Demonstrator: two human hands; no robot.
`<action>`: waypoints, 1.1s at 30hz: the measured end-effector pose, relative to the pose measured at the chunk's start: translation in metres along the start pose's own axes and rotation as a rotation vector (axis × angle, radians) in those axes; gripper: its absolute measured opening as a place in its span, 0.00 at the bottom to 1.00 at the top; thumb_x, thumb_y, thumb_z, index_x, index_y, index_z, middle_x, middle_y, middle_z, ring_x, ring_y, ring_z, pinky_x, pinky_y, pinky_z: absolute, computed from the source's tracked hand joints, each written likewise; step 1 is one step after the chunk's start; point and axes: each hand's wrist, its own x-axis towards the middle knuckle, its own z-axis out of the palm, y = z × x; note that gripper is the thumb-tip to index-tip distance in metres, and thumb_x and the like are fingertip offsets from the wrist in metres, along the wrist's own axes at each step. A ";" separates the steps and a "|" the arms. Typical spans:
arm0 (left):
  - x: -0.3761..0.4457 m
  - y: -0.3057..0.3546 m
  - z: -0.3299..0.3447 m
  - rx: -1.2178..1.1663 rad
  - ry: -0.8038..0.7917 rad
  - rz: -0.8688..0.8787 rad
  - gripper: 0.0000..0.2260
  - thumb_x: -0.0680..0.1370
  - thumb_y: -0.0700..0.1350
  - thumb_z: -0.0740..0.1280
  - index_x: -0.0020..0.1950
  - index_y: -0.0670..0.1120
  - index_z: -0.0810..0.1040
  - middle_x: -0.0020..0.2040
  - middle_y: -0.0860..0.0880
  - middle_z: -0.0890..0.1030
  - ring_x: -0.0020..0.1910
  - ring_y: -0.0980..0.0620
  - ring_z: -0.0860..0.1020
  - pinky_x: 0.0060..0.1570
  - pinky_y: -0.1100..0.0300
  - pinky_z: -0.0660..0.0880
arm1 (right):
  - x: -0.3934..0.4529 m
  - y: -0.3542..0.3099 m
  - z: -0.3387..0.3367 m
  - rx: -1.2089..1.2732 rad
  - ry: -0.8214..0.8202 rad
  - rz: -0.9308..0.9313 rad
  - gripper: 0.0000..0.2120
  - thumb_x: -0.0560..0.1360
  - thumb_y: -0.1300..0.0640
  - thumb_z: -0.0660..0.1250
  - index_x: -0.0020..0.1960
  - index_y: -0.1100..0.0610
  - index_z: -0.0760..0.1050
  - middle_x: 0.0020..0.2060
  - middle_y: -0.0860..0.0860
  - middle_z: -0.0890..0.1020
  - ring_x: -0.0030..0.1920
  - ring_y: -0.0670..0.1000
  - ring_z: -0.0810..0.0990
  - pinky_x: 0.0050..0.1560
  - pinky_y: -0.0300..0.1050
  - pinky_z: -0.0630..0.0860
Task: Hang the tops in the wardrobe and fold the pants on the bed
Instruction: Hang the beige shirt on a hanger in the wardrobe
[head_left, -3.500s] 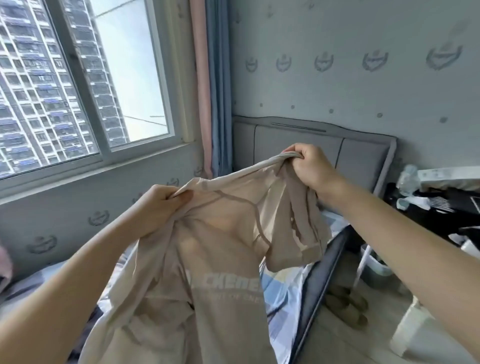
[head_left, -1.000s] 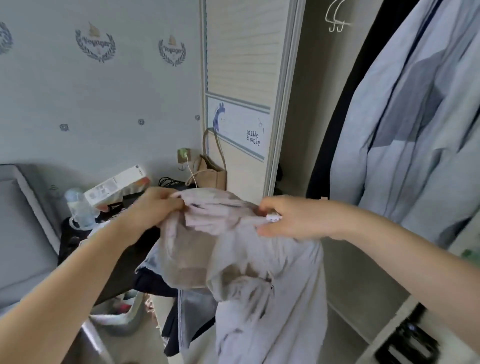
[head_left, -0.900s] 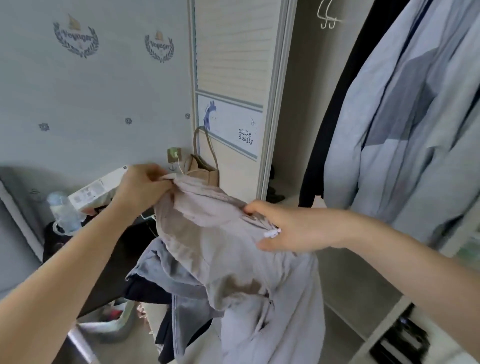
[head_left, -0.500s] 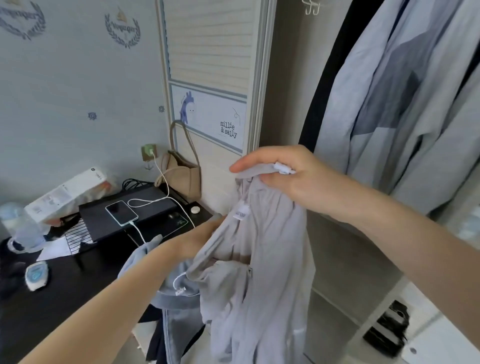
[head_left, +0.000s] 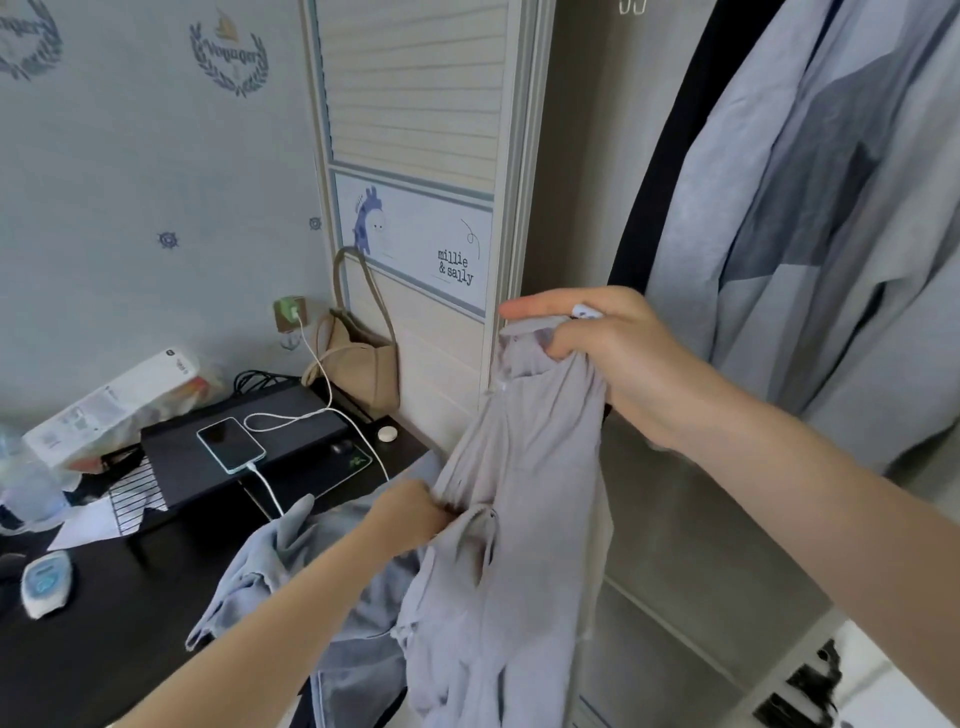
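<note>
Reaching forward from the lower right, your right arm ran up to your right hand (head_left: 602, 358), which was raised in front of the open wardrobe (head_left: 576, 208). Its fingers were curled round the top edge of the pale top (head_left: 524, 519), with the thumb stretched out flat above the cloth and a small white piece, too little of it visible to name, poking out above the knuckles. The top hung straight down from that grip in long folds.

Your left arm came in from the lower left at a shallow angle, and your left hand (head_left: 410, 512) sat lower, below and to the left of the right one. It was bunched into the side of the same top, its fingers curled and mostly buried in the fabric, so you gripped a fold there.

A blue-grey garment (head_left: 291, 571) lay draped under your left forearm, over the edge of the dark desk (head_left: 104, 649). To the left of your left hand, a phone (head_left: 231, 444) on a white cable (head_left: 311, 379) rested on the desk, and a tan bag (head_left: 358, 358) stood above that hand against the wardrobe door (head_left: 415, 104). Grey hanging clothes (head_left: 831, 234) filled the space above and to the right of your right hand.
</note>
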 end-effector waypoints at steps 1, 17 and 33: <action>0.005 -0.002 -0.005 -0.019 -0.065 -0.064 0.13 0.79 0.47 0.65 0.58 0.40 0.76 0.55 0.42 0.81 0.53 0.45 0.81 0.44 0.58 0.75 | 0.006 0.004 -0.005 -0.020 0.021 0.001 0.23 0.67 0.71 0.59 0.47 0.49 0.85 0.52 0.45 0.84 0.60 0.46 0.78 0.65 0.43 0.70; 0.103 0.159 -0.149 -1.161 -0.277 -0.011 0.10 0.69 0.43 0.70 0.50 0.43 0.80 0.50 0.44 0.82 0.52 0.45 0.79 0.63 0.50 0.69 | 0.097 0.096 -0.157 -1.250 0.233 -0.114 0.06 0.75 0.47 0.66 0.45 0.49 0.74 0.41 0.45 0.69 0.45 0.49 0.73 0.31 0.42 0.59; 0.178 0.263 -0.227 -0.789 -0.212 0.249 0.16 0.75 0.44 0.65 0.60 0.38 0.77 0.59 0.37 0.80 0.52 0.39 0.82 0.51 0.46 0.78 | 0.183 0.077 -0.193 -1.162 0.161 0.136 0.15 0.76 0.51 0.60 0.32 0.52 0.63 0.34 0.48 0.72 0.39 0.54 0.77 0.31 0.43 0.65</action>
